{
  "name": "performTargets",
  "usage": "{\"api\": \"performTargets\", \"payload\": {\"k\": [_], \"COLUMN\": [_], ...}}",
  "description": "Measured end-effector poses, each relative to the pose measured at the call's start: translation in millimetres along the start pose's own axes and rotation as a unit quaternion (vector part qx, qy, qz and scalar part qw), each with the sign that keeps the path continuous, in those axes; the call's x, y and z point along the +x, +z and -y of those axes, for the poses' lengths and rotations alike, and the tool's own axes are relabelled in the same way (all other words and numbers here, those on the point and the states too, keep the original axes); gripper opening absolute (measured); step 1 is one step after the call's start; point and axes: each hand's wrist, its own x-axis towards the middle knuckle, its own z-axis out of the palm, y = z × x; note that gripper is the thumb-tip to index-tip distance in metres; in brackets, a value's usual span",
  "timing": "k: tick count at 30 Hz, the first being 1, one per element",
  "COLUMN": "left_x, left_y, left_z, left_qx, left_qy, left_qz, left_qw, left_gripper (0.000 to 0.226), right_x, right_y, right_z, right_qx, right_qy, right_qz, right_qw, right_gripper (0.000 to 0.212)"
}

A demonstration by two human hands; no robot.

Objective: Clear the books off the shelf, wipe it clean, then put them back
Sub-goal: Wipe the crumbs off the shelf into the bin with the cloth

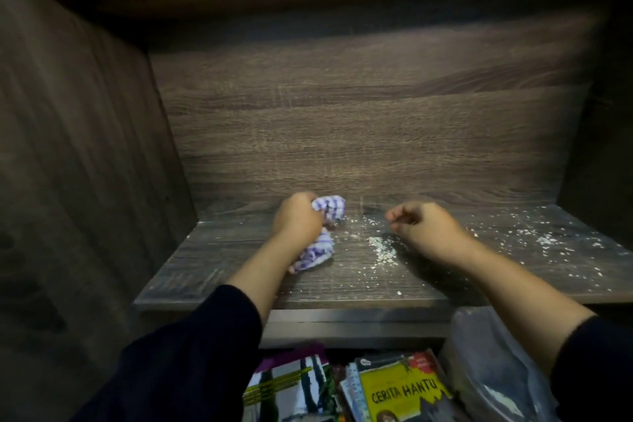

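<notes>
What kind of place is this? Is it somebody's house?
Probably a home: a dark wood-grain bookshelf, a stack of books waiting below it, and a left hand wiping white crumbs with a blue-checked cloth.

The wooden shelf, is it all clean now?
No, white crumbs and dust lie scattered over the dark wooden shelf, right of the blue-and-white checked cloth that the left hand grips.

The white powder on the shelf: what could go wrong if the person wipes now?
1. The white powder lies near the front edge of the shelf, so a forward wipe with the cloth in the left hand may drop it onto the books below.
2. Specks at the far right may be missed.
</notes>
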Motion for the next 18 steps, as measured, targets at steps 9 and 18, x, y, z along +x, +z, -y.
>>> {"api": "performTargets", "payload": {"k": [9, 18], "left_x": [15.0, -2.7], "left_y": [-63.4, -28.2], "left_z": [130.5, 76.1], "left_qx": [0.294, 0.088], "left_qy": [-0.096, -0.199], "left_qz": [-0.005, 0.025], "left_qw": [0.951, 0.976], "left_gripper": [0.043, 0.039], "right_x": [-1.9, 5.4], "right_y": [9.9, 6.4], "right_z": [3.1, -6.9], "right_qx": [-0.274, -0.307], "right_qy": [-0.026, -0.033], "right_qz": [0.058, 0.092], "right_qw": [0.96, 0.947], "right_gripper": [0.032, 0.047]}}
